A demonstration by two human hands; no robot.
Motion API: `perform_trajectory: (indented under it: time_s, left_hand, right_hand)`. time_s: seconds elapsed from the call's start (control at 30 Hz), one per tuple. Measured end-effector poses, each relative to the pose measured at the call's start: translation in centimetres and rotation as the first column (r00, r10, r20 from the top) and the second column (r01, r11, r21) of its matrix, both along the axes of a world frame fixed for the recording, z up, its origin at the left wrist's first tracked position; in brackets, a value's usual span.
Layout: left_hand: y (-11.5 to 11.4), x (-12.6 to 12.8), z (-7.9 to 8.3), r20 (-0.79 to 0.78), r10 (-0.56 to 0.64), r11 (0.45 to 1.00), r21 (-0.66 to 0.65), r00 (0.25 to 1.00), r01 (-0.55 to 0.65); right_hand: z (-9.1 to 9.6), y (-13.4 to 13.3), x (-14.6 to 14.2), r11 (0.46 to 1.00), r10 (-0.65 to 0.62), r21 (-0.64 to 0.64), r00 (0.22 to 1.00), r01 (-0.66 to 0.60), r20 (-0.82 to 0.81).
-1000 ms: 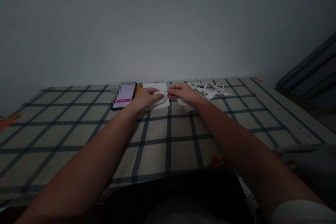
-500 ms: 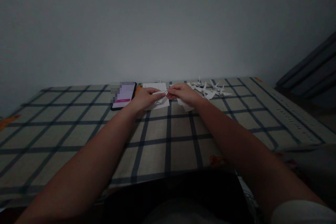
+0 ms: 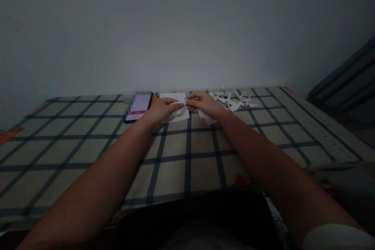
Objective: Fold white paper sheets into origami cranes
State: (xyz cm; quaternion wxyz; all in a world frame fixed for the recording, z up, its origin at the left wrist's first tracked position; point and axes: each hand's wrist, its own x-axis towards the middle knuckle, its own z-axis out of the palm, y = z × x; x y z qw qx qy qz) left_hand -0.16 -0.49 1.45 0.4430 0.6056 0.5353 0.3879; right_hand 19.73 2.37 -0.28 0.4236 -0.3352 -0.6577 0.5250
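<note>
Between my two hands is a small folded piece of white paper, held above the table. My left hand pinches it from the left, thumb and fingers closed on it. From the right, the fingertips of my right hand pinch its other end; my fingers hide much of its shape. Below and behind my left hand lies a white paper sheet with markings on it. Another white paper piece lies partly under my right hand. Several folded white paper cranes are grouped just right of my right hand.
A phone with a lit, partly blurred screen lies left of my left hand. An orange patch shows beside it. The checked tablecloth covers the table, which meets a plain wall. Dark striped fabric hangs at right.
The fingers of my right hand have shifted slightly, the index finger lifting a little at the paper's end. My left hand stays nearly still, and everything on the table keeps its place.
</note>
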Motion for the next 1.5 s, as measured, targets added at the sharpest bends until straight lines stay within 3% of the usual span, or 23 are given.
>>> perform_trajectory:
  time_s: [0.07,0.23,0.67,0.97,1.23,1.4,1.5]
  left_hand:
    - [0.1,0.0,0.0,0.019,-0.001,1.000,-0.008,1.000,0.001]
    - [0.0,0.0,0.0,-0.017,0.001,1.000,0.027,1.000,0.000]
    - [0.3,-0.2,-0.3,-0.134,-0.023,0.989,0.144,0.991,0.043]
    - [0.3,0.1,-0.7,-0.005,-0.018,0.997,0.081,1.000,0.018]
    - [-0.2,0.2,-0.6,0.112,-0.086,0.992,-0.079,0.990,0.095]
    - [0.3,-0.1,-0.9,0.186,-0.060,0.997,-0.043,0.981,0.069]
    - [0.5,0.2,-1.0,0.300,0.006,1.000,-0.015,0.954,-0.002]
  right_hand:
    - [0.0,-0.1,0.1,1.000,-0.001,0.026,1.000,0.000,0.004]
    - [-0.1,0.1,0.4,0.993,0.029,0.110,0.982,-0.051,0.189]
    - [0.0,0.0,0.2,0.989,-0.055,0.150,0.966,0.016,0.254]
    - [-0.4,0.3,0.0,0.997,-0.046,0.073,0.990,0.036,0.135]
    - [1.2,-0.8,-0.2,0.990,-0.121,0.084,0.983,0.110,0.137]
    - [0.7,-0.3,-0.5,0.990,-0.142,0.019,0.989,0.141,0.045]
    - [-0.1,-0.1,-0.6,0.995,-0.063,0.083,0.995,0.057,0.076]
